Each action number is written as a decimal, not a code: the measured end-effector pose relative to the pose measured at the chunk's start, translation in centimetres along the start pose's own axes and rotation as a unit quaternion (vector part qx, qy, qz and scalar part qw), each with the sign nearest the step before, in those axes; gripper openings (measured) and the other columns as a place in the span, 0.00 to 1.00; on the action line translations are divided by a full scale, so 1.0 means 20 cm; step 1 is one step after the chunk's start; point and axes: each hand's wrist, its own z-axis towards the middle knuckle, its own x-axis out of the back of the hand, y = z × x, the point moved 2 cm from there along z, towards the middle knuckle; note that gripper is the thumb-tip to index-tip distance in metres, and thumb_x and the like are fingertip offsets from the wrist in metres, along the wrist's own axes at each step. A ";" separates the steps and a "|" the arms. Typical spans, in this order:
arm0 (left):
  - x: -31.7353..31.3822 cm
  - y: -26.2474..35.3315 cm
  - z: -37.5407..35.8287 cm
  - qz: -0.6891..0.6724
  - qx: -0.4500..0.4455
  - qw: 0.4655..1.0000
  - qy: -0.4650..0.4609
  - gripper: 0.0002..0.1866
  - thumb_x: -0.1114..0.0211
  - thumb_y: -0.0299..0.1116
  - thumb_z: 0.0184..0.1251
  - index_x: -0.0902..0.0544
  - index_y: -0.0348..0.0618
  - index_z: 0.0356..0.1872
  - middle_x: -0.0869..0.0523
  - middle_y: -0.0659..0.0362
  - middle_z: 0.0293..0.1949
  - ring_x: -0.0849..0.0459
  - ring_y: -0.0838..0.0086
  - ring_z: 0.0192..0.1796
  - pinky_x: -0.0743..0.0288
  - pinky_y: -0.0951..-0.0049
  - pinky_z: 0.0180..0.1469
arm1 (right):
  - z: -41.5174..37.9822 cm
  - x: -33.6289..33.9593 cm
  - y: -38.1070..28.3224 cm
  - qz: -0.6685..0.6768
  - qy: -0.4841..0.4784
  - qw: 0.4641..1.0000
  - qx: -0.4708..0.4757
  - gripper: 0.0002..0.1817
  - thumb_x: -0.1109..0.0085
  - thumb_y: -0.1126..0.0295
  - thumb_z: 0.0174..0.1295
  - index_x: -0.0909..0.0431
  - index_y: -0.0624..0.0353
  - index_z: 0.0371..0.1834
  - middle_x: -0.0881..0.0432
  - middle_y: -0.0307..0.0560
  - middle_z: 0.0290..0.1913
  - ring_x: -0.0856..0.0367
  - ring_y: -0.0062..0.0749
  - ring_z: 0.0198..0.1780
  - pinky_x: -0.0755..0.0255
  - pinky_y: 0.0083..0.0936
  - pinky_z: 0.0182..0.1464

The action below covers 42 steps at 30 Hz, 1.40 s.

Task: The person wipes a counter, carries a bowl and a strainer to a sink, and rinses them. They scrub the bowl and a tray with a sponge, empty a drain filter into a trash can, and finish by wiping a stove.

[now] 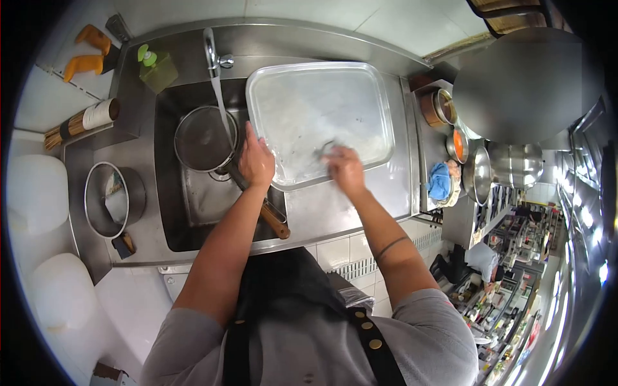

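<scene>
A large rectangular metal tray with a raised rim lies across the sink's right edge and the steel counter, its surface wet and cloudy with a few dark specks. My left hand holds its left rim, fingers stretched along the outside and the thumb towards the inside. Over the tray's lower middle, my right hand is closed on a dark, wiry scouring pad, both smeared by motion. Left of the tray, water runs from the faucet onto a round fine-mesh strainer in the sink; its wooden handle passes under my left wrist.
The sink basin is dark steel. On its left stand a round metal pot and a green-topped soap bottle. At the right are small pans of food, a blue cloth and metal bowls. Another person works further off.
</scene>
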 end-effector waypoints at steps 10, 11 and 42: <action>0.05 0.05 -0.04 0.045 -0.029 0.998 -0.031 0.34 0.50 0.33 0.79 0.49 0.49 0.82 0.19 0.43 0.64 0.16 0.43 0.56 0.23 0.47 0.56 | -0.08 -0.17 -0.12 0.058 0.073 0.995 0.046 0.17 0.42 0.79 0.60 0.08 0.46 0.45 0.13 0.54 0.58 0.16 0.48 0.61 0.21 0.40 0.64; 0.07 0.07 -0.05 0.053 -0.023 0.998 -0.034 0.34 0.49 0.32 0.78 0.47 0.49 0.82 0.18 0.43 0.63 0.16 0.44 0.56 0.23 0.49 0.56 | -0.03 -0.07 0.01 -0.018 0.084 0.996 0.025 0.15 0.42 0.77 0.61 0.08 0.49 0.45 0.13 0.56 0.57 0.16 0.51 0.58 0.20 0.41 0.61; 0.13 -0.26 0.07 0.048 -0.119 0.989 0.073 0.32 0.44 0.30 0.75 0.39 0.44 0.79 0.13 0.39 0.34 0.15 0.38 0.35 0.24 0.44 0.38 | 1.00 -0.55 -0.40 -0.034 0.081 0.995 -0.048 0.37 0.46 0.56 0.68 0.37 0.64 0.77 0.44 0.70 0.80 0.49 0.63 0.82 0.53 0.51 0.81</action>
